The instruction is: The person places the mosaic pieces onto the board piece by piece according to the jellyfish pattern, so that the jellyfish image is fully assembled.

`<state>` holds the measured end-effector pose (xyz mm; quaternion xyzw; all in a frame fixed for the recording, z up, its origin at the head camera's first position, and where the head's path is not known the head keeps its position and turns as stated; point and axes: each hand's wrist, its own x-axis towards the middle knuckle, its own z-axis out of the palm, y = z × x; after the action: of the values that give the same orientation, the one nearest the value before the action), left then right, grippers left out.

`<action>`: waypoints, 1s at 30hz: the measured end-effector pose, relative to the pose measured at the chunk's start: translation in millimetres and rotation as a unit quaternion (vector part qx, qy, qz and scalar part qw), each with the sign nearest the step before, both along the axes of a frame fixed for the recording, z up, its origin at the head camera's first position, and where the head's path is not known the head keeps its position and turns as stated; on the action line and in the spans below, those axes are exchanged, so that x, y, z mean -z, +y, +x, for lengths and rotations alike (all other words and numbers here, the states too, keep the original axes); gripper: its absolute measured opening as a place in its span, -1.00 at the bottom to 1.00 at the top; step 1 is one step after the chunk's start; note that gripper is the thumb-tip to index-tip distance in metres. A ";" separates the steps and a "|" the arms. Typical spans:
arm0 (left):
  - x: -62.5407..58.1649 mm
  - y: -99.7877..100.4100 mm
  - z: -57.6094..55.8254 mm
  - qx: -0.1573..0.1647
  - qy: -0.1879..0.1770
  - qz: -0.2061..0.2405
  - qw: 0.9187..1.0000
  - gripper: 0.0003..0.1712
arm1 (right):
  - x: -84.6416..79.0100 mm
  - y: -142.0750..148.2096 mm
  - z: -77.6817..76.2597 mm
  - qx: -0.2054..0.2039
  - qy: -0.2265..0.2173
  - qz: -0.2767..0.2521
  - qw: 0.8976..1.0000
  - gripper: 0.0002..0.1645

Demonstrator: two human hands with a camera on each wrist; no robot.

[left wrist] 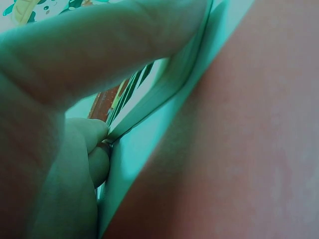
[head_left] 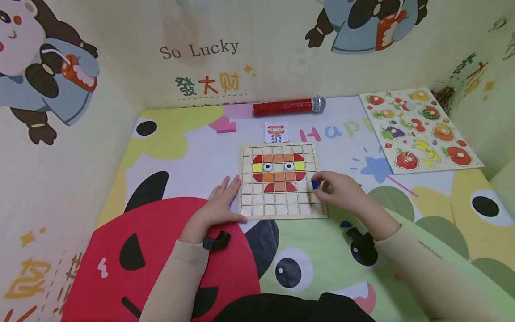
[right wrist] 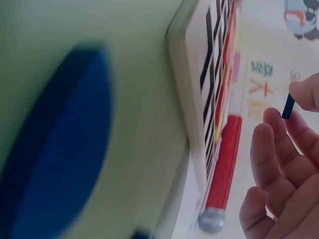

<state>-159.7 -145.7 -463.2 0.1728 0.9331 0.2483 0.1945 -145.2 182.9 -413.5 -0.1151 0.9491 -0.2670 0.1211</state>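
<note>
My left hand (head_left: 217,201) lies with spread fingers along the left edge of a wooden grid board (head_left: 257,210). In the left wrist view, its thumb (left wrist: 124,47) rests against the board's edge. Red, orange and yellow pieces, plus two eye tiles (head_left: 289,167), form a figure in the board's upper part. At the board's right edge, my right hand (head_left: 338,190) pinches a small blue piece (head_left: 314,184) between thumb and fingertips. The right wrist view shows that blue piece (right wrist: 288,107) edge-on. Another blue piece (head_left: 345,224) lies on the tabletop below my right wrist.
Behind the board lies a small picture card (head_left: 276,133), with a red microphone (head_left: 281,107) beyond it. A pink block (head_left: 226,128) sits to the back left. At the back right is a fruit puzzle board (head_left: 384,134). A printed wall stands behind.
</note>
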 end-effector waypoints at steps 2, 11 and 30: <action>0.1 -1.0 0.7 -0.001 0.001 -0.001 1.000 0.34 | 2.1 -9.5 -2.7 -0.021 -0.001 -0.005 1.000 -0.65; 0.7 -5.8 8.6 -0.006 0.010 0.001 1.000 0.34 | 15.6 -35.9 -4.6 -0.095 -0.006 0.000 0.995 -0.69; 2.0 -1.7 8.5 -0.006 0.017 0.010 1.000 0.31 | 25.0 -36.9 -4.1 -0.142 0.002 0.055 0.988 -0.74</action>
<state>-151.2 -147.3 -465.1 0.1731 0.9350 0.2553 0.1752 -149.3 146.0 -438.5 -0.2424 0.9366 -0.1944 0.1617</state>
